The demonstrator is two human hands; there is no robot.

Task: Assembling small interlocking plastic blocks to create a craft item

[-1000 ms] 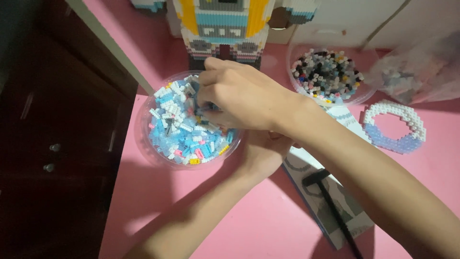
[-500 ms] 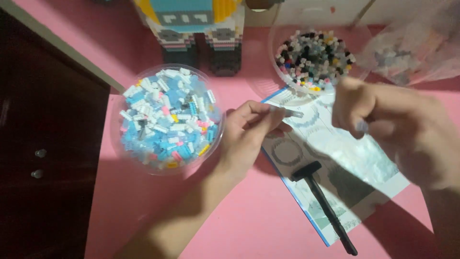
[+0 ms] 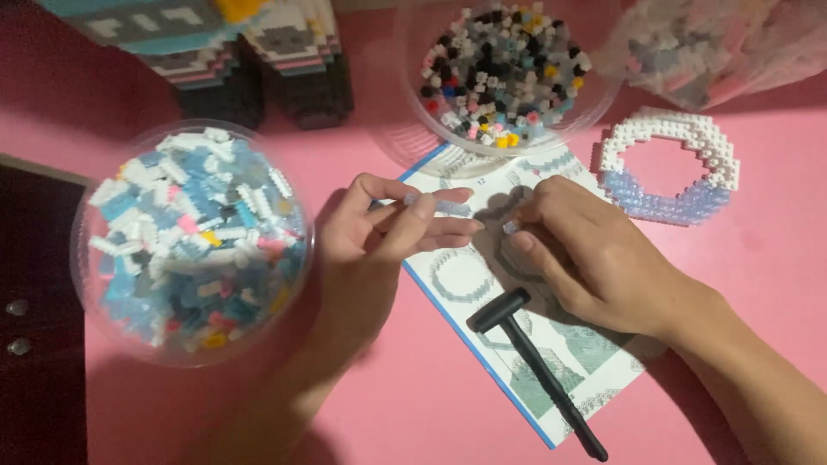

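Observation:
My left hand (image 3: 379, 232) pinches a short strip of pale blue translucent bricks (image 3: 441, 205) over the instruction sheet (image 3: 517, 301). My right hand (image 3: 586, 258) rests on the sheet just right of it, fingers curled around a tiny pale brick (image 3: 511, 227) at the fingertips. The two hands nearly touch. A clear round bowl (image 3: 194, 241) of blue, white and pink bricks stands left of my left hand. A black T-shaped tool (image 3: 534, 366) lies on the sheet below both hands.
A second clear bowl (image 3: 504, 77) of black, white and coloured bricks stands at the top. A white and pale blue brick ring (image 3: 672, 168) lies at right, a plastic bag of bricks (image 3: 724, 43) beyond it. A built brick model (image 3: 224, 52) stands top left. Dark cabinet (image 3: 34, 344) at left.
My right hand left the blue-and-white bowl, swung right, then came down onto the sheet beside my left hand. The left hand stayed over the sheet holding the strip. The view shifted.

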